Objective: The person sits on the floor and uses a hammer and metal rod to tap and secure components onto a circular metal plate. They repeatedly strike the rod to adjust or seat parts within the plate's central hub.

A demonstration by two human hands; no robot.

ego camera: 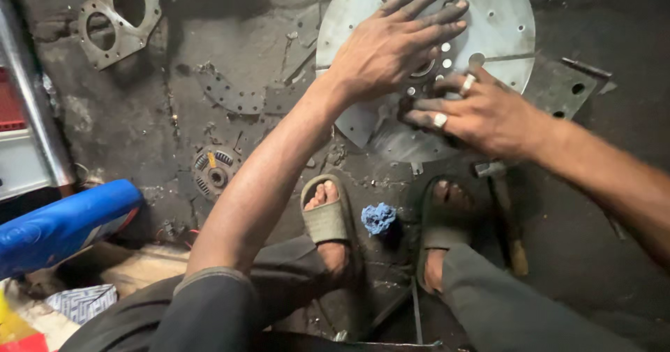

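Both hands on round steel plate.
Left hand (391, 45) flat, fingers spread, atop round steel plate (499, 24); right hand (481, 111) beside it, fingertips pressing plate centre, grasping nothing.

Only one view is given: head cam, worn by the person, aimed steeply down & slightly fwd at the floor (614, 268). Close range; the frame is filled approx. from the knees and sandalled feet at the bottom edge to the round metal plate (499, 24) at the top. Both forearms are seen entering from below/right, w/ left hand (391, 45) and right hand (481, 114) in the upper centre. No 2nd view, so no overlap is shared.
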